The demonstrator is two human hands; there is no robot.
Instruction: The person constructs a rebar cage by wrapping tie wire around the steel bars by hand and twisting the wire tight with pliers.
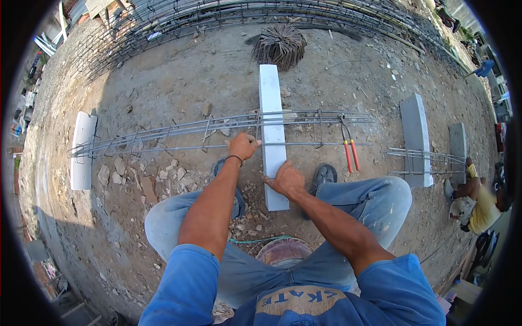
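A long rebar cage (185, 128) of thin steel bars and square stirrups lies across several upright-edged blocks. My left hand (243, 146) is closed at its lower bar, just left of the white block (270, 98); what lies inside the fingers is partly hidden. My right hand (287, 181) grips the near part of that block, thumb at its left edge and fingers on the right side. Pincers with red and yellow handles (351, 156) rest to the right, their jaws up at the cage bars.
Another block (82, 157) supports the cage's left end. At right, two blocks (415, 130) carry a second cage (427, 155), with a person in yellow (484, 209) beside it. Bundled wire ties (280, 46) and stacked cages (217, 16) lie beyond. An upturned bucket (284, 251) is beneath me.
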